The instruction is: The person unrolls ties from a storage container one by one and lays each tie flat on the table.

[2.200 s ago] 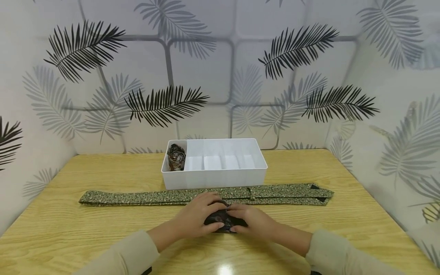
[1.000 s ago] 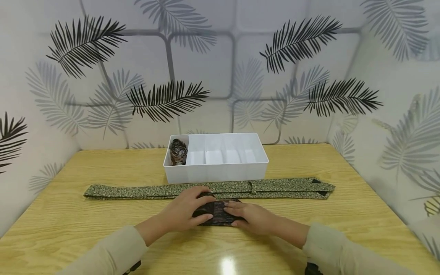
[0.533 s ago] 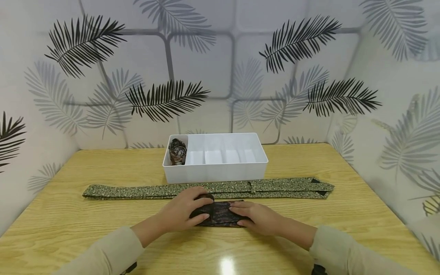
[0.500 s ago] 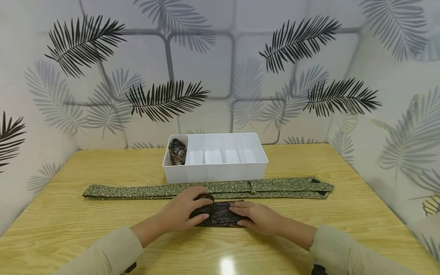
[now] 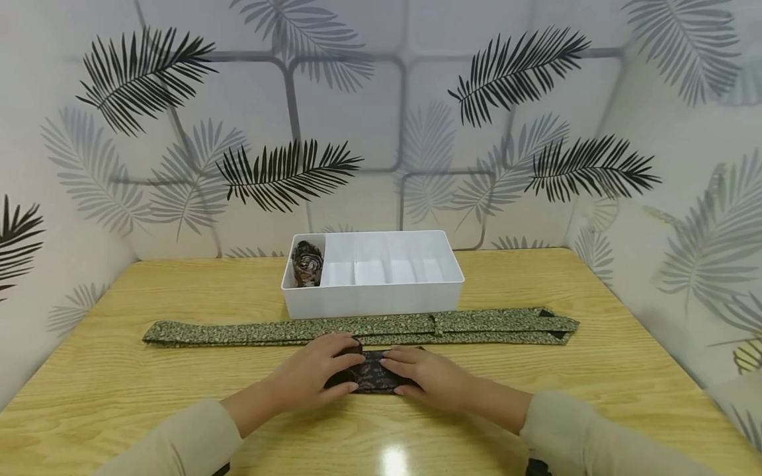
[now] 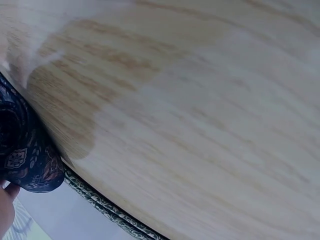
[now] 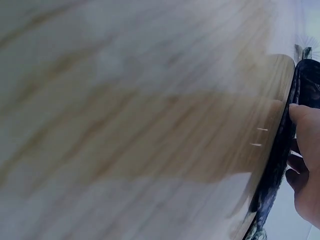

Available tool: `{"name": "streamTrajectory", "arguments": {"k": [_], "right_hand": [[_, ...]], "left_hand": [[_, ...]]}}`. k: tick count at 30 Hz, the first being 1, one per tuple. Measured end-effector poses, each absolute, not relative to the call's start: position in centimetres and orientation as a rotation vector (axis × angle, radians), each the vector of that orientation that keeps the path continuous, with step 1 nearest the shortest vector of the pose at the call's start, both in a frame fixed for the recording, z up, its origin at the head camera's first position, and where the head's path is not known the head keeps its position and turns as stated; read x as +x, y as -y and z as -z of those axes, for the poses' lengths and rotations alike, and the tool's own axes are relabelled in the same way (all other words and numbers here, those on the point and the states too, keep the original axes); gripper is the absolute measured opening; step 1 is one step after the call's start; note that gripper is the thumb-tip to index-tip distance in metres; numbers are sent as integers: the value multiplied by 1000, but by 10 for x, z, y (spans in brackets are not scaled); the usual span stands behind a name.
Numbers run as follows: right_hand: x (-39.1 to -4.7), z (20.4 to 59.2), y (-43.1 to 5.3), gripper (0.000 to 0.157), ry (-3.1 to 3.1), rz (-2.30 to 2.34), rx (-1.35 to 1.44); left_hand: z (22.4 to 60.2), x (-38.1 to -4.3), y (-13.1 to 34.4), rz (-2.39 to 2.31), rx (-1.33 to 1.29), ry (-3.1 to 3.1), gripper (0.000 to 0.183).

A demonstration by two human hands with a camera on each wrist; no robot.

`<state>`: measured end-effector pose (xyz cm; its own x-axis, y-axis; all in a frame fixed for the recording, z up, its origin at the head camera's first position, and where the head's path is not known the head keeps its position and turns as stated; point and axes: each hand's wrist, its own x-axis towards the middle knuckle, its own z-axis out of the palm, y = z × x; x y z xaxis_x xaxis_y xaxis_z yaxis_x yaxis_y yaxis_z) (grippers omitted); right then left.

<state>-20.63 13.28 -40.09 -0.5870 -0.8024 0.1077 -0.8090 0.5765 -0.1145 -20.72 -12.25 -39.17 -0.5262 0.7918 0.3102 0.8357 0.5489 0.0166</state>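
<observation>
A dark patterned necktie lies partly rolled up on the table, between my hands. My left hand curves round its rolled end, with fingers over the far side and thumb at the near side. The coiled roll fills the left edge of the left wrist view. My right hand holds the flat part, fingertips on top and thumb at the near edge. In the right wrist view that thumb touches the edge of the dark fabric. Behind both hands stretches a green floral necktie, folded lengthwise.
A white divided box stands behind the green necktie. Its leftmost compartment contains a rolled brown patterned necktie; the other compartments hold nothing visible. The wooden table meets a leaf-patterned wall at the back.
Since the oldest frame, my left hand has moved left with the roll, uncovering more of the flat fabric. My right hand shifted right, then back left toward the roll.
</observation>
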Motion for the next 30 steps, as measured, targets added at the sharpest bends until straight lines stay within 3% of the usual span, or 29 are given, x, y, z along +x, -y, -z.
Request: {"name": "streamTrajectory", "arguments": {"k": [30], "right_hand": [[-205, 404, -131, 44, 2869, -354, 1423]], "left_hand": [[397, -203, 145, 183, -1363, 2465, 38]]}}
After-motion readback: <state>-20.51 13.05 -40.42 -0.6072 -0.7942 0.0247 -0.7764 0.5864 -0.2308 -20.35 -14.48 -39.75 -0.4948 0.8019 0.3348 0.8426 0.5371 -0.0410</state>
